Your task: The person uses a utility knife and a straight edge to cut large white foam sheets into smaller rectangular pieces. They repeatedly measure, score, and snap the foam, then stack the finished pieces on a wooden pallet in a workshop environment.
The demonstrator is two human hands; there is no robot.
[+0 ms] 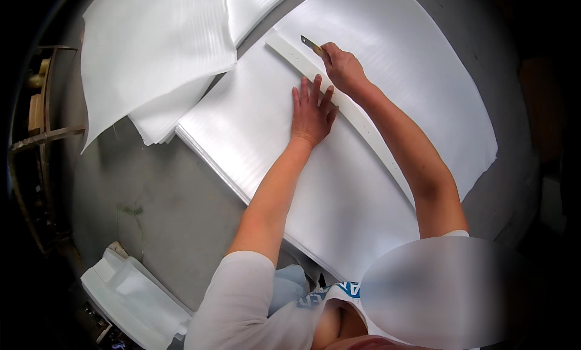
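Observation:
A thick stack of white sheets (236, 120) lies in front of me, its layered edge showing on the left. Across the top sheet runs a long white straightedge strip (369, 129), slanting from far left to near right. My left hand (311, 114) is spread flat, its fingertips on the strip and its palm on the sheet beside it. In my right hand (345, 69), closed around the handle, is a utility knife (311, 45) with its blade pointing to the far left. The blade is just beyond the strip's far end; whether it touches the sheet I cannot tell.
Another pile of white sheets (157, 53) sits at the far left, its top sheet hanging over the grey floor (157, 186). White folded material (136, 298) lies at the near left. A rack-like frame (45, 135) stands along the left side.

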